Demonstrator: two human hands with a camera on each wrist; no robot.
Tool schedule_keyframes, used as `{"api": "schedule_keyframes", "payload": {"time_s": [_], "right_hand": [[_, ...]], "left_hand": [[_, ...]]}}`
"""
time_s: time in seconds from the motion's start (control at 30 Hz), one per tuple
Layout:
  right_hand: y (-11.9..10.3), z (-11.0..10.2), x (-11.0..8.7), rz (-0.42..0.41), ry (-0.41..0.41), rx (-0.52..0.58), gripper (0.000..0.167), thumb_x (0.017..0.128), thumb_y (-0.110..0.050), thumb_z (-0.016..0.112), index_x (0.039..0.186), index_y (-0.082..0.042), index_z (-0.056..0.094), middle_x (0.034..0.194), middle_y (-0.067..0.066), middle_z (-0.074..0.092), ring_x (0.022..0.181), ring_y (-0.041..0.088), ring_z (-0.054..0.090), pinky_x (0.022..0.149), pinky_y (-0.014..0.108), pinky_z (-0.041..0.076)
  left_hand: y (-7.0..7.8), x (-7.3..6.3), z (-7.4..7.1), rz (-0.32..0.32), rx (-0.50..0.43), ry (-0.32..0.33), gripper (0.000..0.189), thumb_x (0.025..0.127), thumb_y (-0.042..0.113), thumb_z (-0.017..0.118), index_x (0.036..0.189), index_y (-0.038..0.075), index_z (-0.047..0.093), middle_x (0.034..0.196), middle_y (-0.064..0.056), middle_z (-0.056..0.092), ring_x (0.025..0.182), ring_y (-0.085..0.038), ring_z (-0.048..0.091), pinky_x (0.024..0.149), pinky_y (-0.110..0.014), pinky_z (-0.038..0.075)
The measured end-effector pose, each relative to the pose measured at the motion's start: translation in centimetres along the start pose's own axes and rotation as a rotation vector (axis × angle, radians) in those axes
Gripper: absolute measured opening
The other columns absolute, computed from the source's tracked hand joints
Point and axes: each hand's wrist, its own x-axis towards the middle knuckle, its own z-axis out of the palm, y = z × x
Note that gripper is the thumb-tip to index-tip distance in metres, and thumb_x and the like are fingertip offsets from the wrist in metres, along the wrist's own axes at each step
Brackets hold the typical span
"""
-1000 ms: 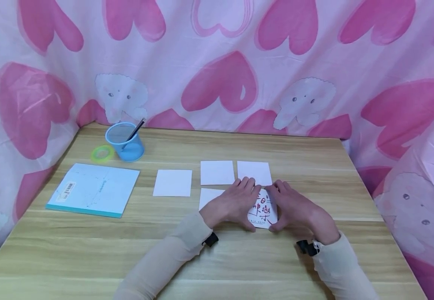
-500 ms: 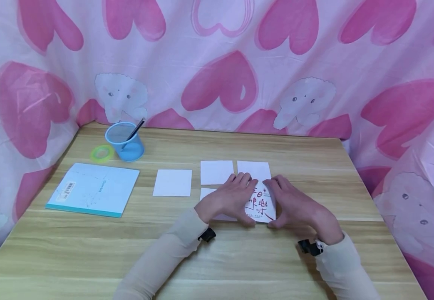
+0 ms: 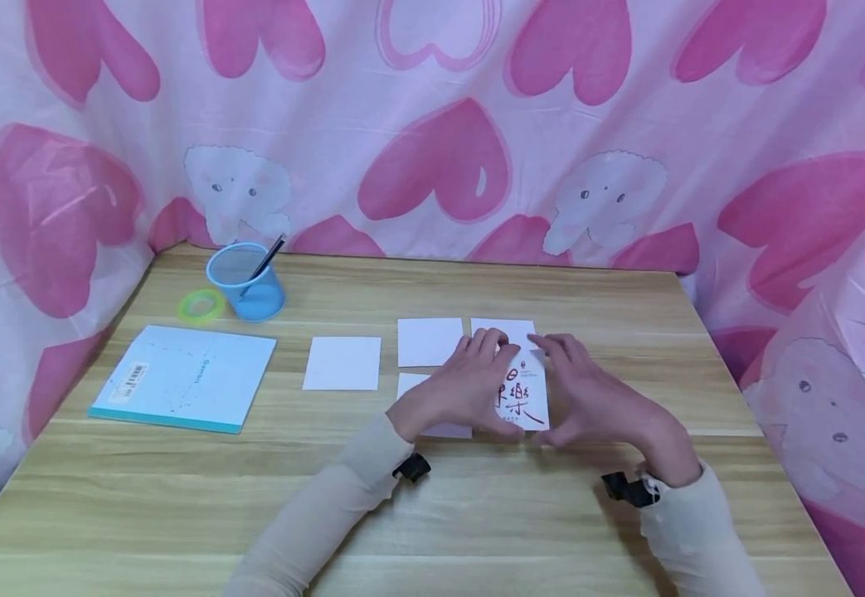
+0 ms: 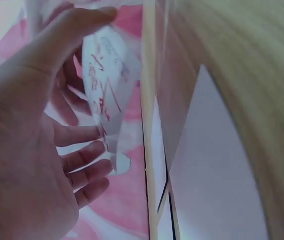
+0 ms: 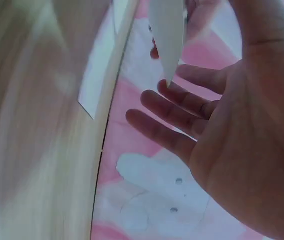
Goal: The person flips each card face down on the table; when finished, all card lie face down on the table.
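A square white card with red handwritten-style characters is held up off the table between my hands. My left hand grips its left side, with the thumb at the bottom and the fingers at the top. In the left wrist view the card slants beyond the left hand. Beside its right edge is my right hand, fingers spread and loosely bent, not closed round it. The right wrist view has the card's pale side close to the fingertips of the right hand.
Blank white squares lie on the wooden table: a left one, an upper one, another partly under the hands, and a lower one. Further left are a notebook, a tape roll and a blue pen cup.
The card has risen slightly and moved away from me. My right hand has shifted right and loosened, leaving a wider gap between it and the left hand, which still holds the card.
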Motion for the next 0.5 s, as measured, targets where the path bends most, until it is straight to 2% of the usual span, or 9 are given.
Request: {"api": "schedule_keyframes", "payload": {"time_s": [0.07,0.13,0.3,0.37,0.5], "right_hand": [[0.4,-0.3,-0.1,0.013,0.023,0.083,0.132,0.055,-0.045,0.095,0.155,-0.015,0.014,0.144,0.009,0.028,0.126,0.029,0.039,0.096,0.046,0.046],[0.9,-0.3,0.0,-0.007,0.041,0.140,0.131,0.056,-0.047,0.094,0.155,-0.015,0.013,0.145,0.007,0.028,0.129,0.030,0.037,0.099,0.049,0.043],[1.4,0.3,0.5,-0.081,0.004,0.230,0.121,0.064,-0.049,0.089,0.153,-0.012,0.015,0.147,0.008,0.030,0.132,0.024,0.034,0.103,0.051,0.037],[1.4,0.5,0.6,-0.075,-0.024,0.254,0.119,0.066,-0.048,0.088,0.153,-0.015,0.015,0.149,0.007,0.029,0.132,0.022,0.034,0.104,0.050,0.036],[1.3,0.7,0.7,-0.056,-0.043,0.273,0.117,0.067,-0.046,0.088,0.153,-0.018,0.014,0.150,0.006,0.029,0.131,0.022,0.036,0.104,0.049,0.037]], "left_hand": [[-0.3,0.1,-0.2,-0.013,-0.093,0.013,0.116,0.060,0.074,0.076,0.145,0.006,0.035,0.131,-0.007,0.035,0.112,-0.017,0.032,0.087,-0.027,0.032],[-0.6,0.2,-0.4,-0.011,-0.234,0.035,0.115,0.061,0.068,0.080,0.144,0.006,0.031,0.130,-0.006,0.034,0.110,-0.016,0.033,0.088,-0.026,0.033],[-0.6,0.2,-0.8,0.069,-0.598,0.042,0.109,0.064,0.050,0.087,0.143,0.009,0.023,0.136,-0.008,0.028,0.123,-0.016,0.037,0.103,-0.027,0.036],[-0.5,0.1,-0.8,0.097,-0.662,0.037,0.108,0.066,0.046,0.088,0.143,0.010,0.021,0.138,-0.009,0.025,0.127,-0.017,0.036,0.105,-0.030,0.036],[-0.3,0.0,-0.9,0.104,-0.692,0.038,0.108,0.067,0.044,0.088,0.143,0.011,0.019,0.140,-0.009,0.021,0.128,-0.018,0.035,0.105,-0.033,0.037]]}}
